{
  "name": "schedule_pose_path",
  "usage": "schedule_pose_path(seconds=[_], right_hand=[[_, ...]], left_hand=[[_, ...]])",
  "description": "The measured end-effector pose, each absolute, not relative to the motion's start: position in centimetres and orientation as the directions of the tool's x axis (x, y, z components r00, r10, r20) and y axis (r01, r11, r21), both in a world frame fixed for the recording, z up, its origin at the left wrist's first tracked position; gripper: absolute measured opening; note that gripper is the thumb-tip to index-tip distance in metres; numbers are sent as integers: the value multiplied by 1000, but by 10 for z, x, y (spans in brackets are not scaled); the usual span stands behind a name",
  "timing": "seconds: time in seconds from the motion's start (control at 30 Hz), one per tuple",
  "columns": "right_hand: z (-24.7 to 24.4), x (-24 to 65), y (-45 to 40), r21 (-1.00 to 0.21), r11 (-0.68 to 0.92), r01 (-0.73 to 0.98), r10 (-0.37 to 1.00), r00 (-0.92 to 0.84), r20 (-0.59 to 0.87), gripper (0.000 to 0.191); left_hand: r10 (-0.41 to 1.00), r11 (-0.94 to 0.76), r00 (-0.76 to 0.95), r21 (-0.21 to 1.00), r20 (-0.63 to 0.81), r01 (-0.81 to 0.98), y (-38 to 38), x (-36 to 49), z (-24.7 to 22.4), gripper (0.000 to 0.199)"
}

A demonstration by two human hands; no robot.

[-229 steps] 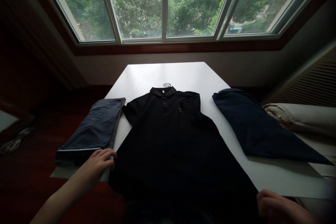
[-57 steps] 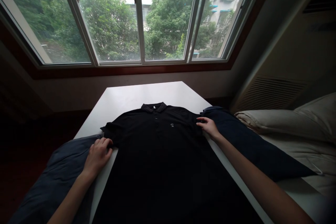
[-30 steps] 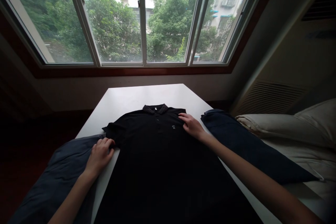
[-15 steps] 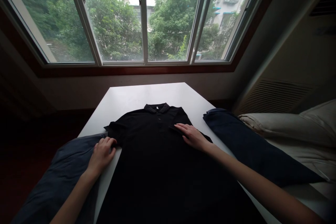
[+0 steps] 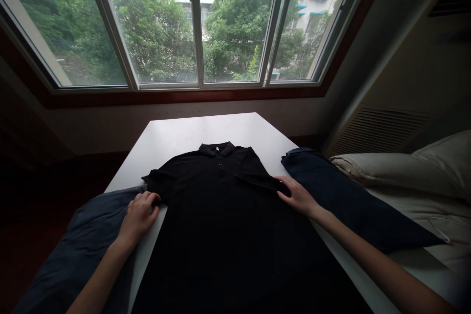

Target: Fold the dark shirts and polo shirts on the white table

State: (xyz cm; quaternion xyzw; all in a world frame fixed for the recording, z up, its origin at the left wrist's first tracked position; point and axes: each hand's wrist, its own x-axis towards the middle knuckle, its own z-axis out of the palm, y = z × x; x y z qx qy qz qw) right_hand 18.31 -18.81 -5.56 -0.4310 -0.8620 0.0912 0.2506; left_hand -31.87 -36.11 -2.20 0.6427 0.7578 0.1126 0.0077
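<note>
Lightly, left grip [image 5: 139, 218] narrow on black polo shirt [image 5: 221, 225]; right grip [image 5: 298, 197] wide on its sleeve [image 5: 257, 182] (table edge [image 5: 127, 154] beside)

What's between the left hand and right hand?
In the head view, the black polo shirt fills the stretch between the left hand and the right hand; nothing else lies there.

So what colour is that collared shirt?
The polo shirt is black; the head view shows it best.

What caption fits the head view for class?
Left hand and right hand on a black polo shirt on a white table.
</note>
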Motion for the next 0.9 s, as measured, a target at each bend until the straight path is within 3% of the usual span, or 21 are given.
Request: schedule_pose_path(seconds=[0.17, 0.33, 0.5, 0.67, 0.8, 0.9], right_hand=[[-57, 183, -184, -441, 561, 701, 826, -439, 352, 38], [-55, 189, -181, -343, 577, 741, 815, -492, 306, 45], [-59, 191, -181, -273, 555, 786, 817, -453, 357, 28], [-65, 192, -179, -285, 535, 795, 819, -406, 405, 27], [-62, 193, -183, -204, 556, 806, 799, -450, 399, 23], [-54, 188, -189, -134, 603, 787, 754, -506, 419, 42]], left_hand=[[976, 132, -157, 166, 151, 977, -361, -320, -24, 23], [977, 126, -151, 163, 152, 979, -360, -320, -25, 23], [977, 125, -149, 155, 151, 980, -361, -320, -24, 23], [977, 130, -153, 154, 150, 979, -361, -320, -25, 23], [978, 132, -153, 149, 142, 980, -360, -320, -25, 23], [979, 128, -148, 141, 143, 982, -360, -320, -25, 23]])
